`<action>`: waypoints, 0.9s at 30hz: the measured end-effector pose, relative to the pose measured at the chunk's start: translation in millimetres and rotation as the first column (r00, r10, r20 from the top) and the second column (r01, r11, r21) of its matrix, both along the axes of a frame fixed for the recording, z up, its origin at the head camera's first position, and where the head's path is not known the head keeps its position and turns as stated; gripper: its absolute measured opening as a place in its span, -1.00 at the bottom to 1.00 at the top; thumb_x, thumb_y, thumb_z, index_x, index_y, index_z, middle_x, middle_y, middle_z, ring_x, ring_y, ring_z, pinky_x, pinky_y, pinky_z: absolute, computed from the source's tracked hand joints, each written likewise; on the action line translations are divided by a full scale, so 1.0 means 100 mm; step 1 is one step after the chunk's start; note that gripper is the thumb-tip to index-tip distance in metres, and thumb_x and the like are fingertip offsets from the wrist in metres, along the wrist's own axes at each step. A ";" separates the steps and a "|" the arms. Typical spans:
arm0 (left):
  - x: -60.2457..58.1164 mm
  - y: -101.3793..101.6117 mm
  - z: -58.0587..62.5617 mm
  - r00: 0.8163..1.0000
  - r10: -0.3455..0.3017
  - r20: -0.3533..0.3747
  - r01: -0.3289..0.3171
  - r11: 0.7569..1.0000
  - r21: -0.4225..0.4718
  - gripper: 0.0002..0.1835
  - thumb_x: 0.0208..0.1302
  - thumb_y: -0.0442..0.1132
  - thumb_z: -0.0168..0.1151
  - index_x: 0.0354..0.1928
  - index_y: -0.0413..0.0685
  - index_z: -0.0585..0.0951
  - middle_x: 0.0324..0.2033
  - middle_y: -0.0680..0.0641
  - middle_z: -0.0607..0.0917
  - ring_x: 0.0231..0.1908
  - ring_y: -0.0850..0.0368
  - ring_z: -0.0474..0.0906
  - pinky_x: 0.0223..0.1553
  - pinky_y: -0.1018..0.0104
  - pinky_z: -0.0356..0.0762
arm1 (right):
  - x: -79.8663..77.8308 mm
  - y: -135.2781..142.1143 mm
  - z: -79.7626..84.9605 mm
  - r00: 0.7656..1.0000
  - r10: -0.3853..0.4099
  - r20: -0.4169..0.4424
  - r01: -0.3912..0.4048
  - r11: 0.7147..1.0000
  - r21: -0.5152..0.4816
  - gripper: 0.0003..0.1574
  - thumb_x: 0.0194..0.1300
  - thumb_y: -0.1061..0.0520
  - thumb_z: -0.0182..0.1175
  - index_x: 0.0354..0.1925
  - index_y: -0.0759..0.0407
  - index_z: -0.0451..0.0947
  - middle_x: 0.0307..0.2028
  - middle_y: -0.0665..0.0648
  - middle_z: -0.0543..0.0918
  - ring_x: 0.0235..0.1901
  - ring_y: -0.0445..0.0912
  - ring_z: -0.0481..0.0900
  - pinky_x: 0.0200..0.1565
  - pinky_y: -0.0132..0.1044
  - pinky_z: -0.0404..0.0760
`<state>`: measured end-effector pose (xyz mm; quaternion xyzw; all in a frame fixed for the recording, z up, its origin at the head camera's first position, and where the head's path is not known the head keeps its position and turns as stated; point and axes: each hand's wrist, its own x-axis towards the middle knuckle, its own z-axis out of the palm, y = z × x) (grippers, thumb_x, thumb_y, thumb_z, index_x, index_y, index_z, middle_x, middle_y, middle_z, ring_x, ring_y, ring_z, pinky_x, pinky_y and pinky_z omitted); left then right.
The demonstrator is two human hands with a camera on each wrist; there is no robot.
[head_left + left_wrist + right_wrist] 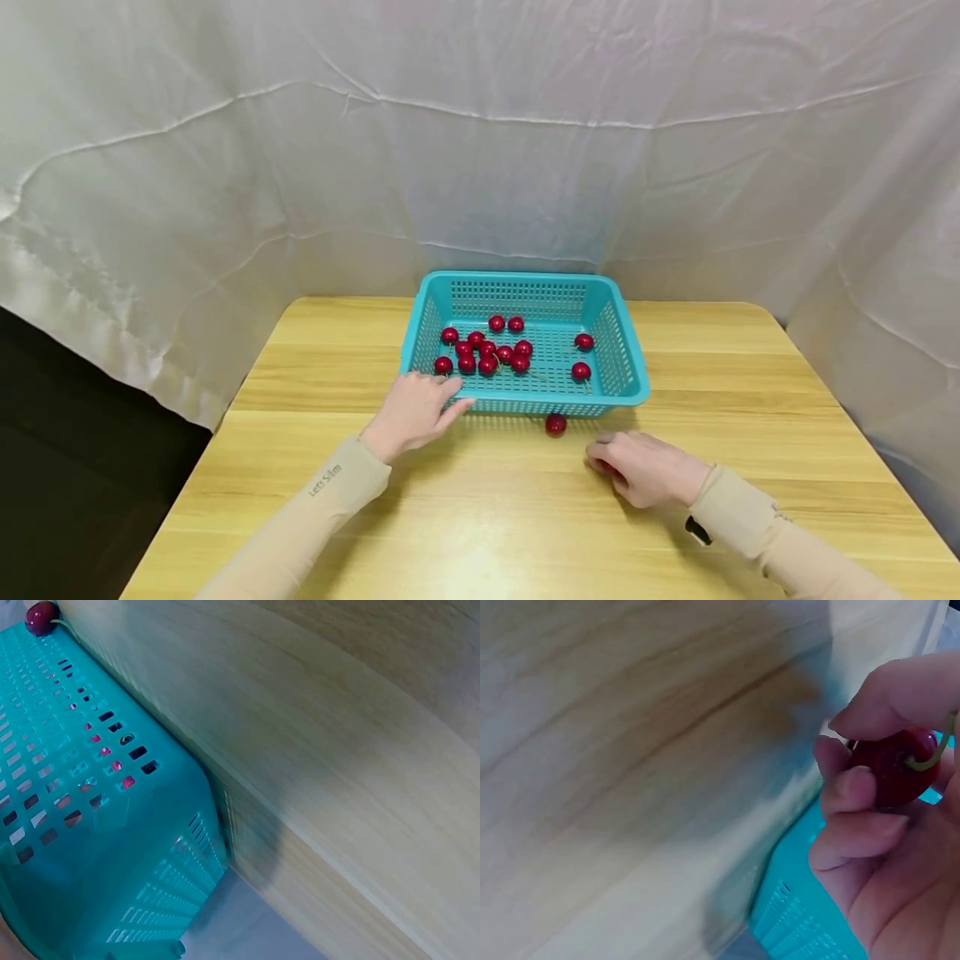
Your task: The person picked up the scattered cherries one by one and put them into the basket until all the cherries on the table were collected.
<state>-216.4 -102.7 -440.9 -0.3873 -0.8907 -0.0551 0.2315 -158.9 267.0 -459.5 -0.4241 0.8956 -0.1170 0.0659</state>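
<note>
A turquoise plastic basket [633, 367] with slotted walls holds several dark red cherries [487, 365], most of them in its left half. At its front left corner, my left hand [411, 412] grips the rim, fingers over the edge and thumb along the outside. To the right and nearer me, my right hand [648, 469] is low over the table, holding a cherry [889, 772] between thumb and curled fingers; its green stem shows in the right wrist view. Another cherry [556, 425] lies on the table against the basket's front wall.
The basket stands toward the back of a light wooden table [750, 375] with rounded far corners. Pale grey cloth [510, 183] hangs behind and at the sides. A dark area [75, 450] lies beyond the table's left edge.
</note>
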 end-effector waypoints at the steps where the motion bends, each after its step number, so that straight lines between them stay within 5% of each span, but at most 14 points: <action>1: 0.00 0.00 0.00 1.000 0.000 -0.003 0.000 1.000 0.000 -0.64 0.37 0.09 0.22 -0.46 0.07 0.42 -0.76 0.16 0.20 -0.73 0.28 0.17 -0.59 0.46 0.05 | 0.00 0.00 0.01 1.000 0.003 -0.014 -0.003 1.000 -0.008 -0.65 0.04 0.41 0.24 -0.45 0.00 0.38 -0.53 -0.18 0.30 -0.53 -0.36 0.22 -0.47 -0.50 0.32; 20: 0.02 0.01 0.01 0.998 0.046 0.038 -0.044 0.998 -0.046 -0.65 0.40 0.13 0.19 -0.42 0.08 0.47 -0.76 0.16 0.28 -0.72 0.28 0.26 -0.60 0.46 0.11 | -0.03 -0.12 0.53 0.980 0.016 -0.198 -0.043 0.991 -0.129 -0.60 0.01 0.39 0.25 -0.52 -0.05 0.31 -0.64 -0.23 0.27 -0.63 -0.45 0.17 -0.55 -0.58 0.21; 27: 0.02 0.01 0.02 0.998 0.045 0.044 -0.043 0.998 -0.048 -0.67 0.40 0.12 0.19 -0.39 0.07 0.50 -0.76 0.14 0.34 -0.72 0.27 0.28 -0.59 0.44 0.15 | -0.15 -0.13 0.83 0.965 -0.053 -0.256 0.032 0.996 -0.086 -0.61 0.12 0.33 0.30 -0.51 -0.04 0.32 -0.64 -0.20 0.28 -0.64 -0.41 0.16 -0.55 -0.54 0.23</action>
